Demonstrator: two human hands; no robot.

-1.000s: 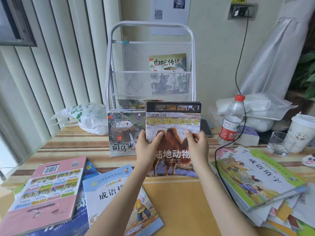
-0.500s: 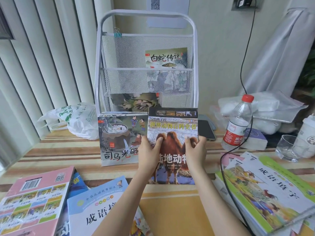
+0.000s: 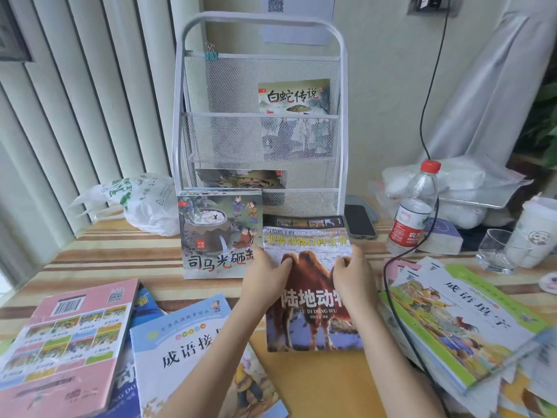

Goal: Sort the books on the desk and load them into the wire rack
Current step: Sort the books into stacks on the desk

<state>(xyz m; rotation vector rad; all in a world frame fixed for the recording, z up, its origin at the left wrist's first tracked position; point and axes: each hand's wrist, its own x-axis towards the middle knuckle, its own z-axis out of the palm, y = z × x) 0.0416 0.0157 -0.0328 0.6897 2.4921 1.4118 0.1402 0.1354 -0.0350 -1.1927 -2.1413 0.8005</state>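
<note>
We see two bare forearms entering from the lower edge, each ending in a hand: the left hand and the right hand. We find no sleeve, glove, ring, watch or bracelet on the visible parts. Short, unpainted nails show on the fingers.

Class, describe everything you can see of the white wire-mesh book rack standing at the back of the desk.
The white wire-mesh book rack stands upright at the back of the striped desk, against the wall. It has a rounded tubular frame and stepped mesh pockets. A small binder clip grips its upper left rail. A green-topped picture book stands in the upper pocket on the right; another book shows in a lower pocket. A picture book with a big clay jar on its cover stands in front of its base.
</note>
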